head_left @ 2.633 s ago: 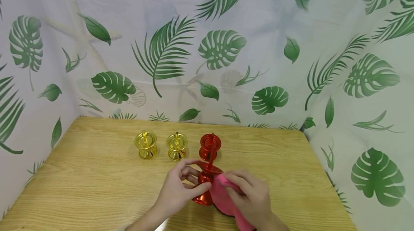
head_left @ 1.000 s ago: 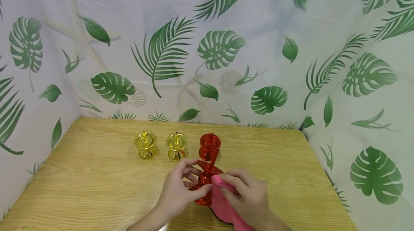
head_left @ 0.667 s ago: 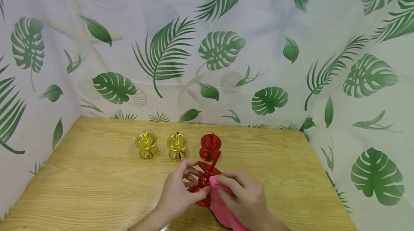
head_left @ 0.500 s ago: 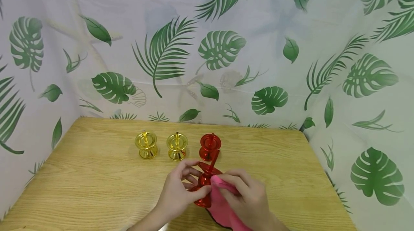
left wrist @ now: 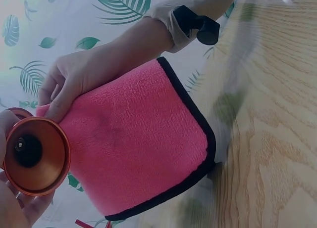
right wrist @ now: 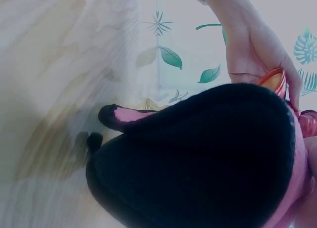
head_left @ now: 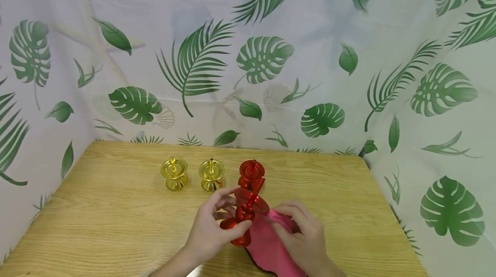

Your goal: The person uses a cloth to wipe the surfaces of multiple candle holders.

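My left hand (head_left: 211,227) grips a shiny red candle holder (head_left: 245,213) by its waist and flared base, thumb in front. The holder is raised off the table and tilted, its spike leaning up to the right. In the left wrist view the hollow underside of its base (left wrist: 52,156) shows. A pink cloth (head_left: 267,244) with black edging is pinched in my right hand (head_left: 304,234), beside the holder's dish rim; whether cloth and rim touch is hard to tell. The cloth hangs down below the fingers, and its dark back (right wrist: 198,159) fills much of the right wrist view.
Behind my hands, two gold candle holders, one at left (head_left: 174,174) and one nearer the middle (head_left: 211,175), stand upright in a row with a second red one (head_left: 252,170). The wooden table (head_left: 116,212) meets leaf-printed sheets (head_left: 217,117) at its back and sides.
The held candle holder has turned, its dish tipping more toward the right and its base swinging left. My right hand has drawn back slightly rightward with the cloth, from the waist toward the dish rim.
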### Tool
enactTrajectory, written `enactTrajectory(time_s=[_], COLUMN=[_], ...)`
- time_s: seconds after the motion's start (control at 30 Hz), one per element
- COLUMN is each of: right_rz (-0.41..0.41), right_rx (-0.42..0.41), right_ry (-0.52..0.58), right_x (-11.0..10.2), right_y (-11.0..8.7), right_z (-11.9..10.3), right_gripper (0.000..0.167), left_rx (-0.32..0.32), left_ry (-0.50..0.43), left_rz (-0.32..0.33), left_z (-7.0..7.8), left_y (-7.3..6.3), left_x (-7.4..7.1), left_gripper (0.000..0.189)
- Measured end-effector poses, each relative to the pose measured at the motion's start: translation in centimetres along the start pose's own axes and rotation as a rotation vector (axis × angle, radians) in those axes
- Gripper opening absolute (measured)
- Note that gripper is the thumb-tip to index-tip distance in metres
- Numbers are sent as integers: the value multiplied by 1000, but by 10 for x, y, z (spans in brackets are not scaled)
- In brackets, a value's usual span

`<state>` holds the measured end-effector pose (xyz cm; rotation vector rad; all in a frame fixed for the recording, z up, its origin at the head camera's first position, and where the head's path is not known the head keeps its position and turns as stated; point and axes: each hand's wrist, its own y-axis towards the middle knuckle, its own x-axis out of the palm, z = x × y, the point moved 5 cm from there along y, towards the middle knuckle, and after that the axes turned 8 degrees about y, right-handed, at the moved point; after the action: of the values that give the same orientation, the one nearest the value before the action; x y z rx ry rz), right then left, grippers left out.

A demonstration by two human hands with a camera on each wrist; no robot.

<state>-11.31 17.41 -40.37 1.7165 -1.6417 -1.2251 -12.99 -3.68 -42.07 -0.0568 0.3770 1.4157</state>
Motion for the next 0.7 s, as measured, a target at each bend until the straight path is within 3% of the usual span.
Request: enactTrajectory(time_s=[0.07, 0.17, 0.23, 0.4, 0.57, 0.7], right_rz=[6, 12, 22, 28, -8, -32], right_rx=[49, 157, 269, 555, 651, 716], right_ry=[7, 14, 9, 62, 82, 106], right_x=[-2, -6, -8, -12, -13, -14], right_y=[-1, -1, -1, 1, 3, 3], right_z=[3, 8, 12, 24, 33, 41], right_gripper=[12, 28, 32, 21, 16, 14], left_rx=[47, 133, 174, 270, 378, 388], left_ry=[12, 35, 60, 139, 231, 255], left_rz=[6, 9, 4, -39, -57, -65], left_z=[2, 5, 6, 11, 12, 11], left_y=[0, 0, -1, -4, -6, -7], left_x=[0, 0, -1, 0, 3, 5], left_gripper=[67, 68, 69, 72, 73, 69])
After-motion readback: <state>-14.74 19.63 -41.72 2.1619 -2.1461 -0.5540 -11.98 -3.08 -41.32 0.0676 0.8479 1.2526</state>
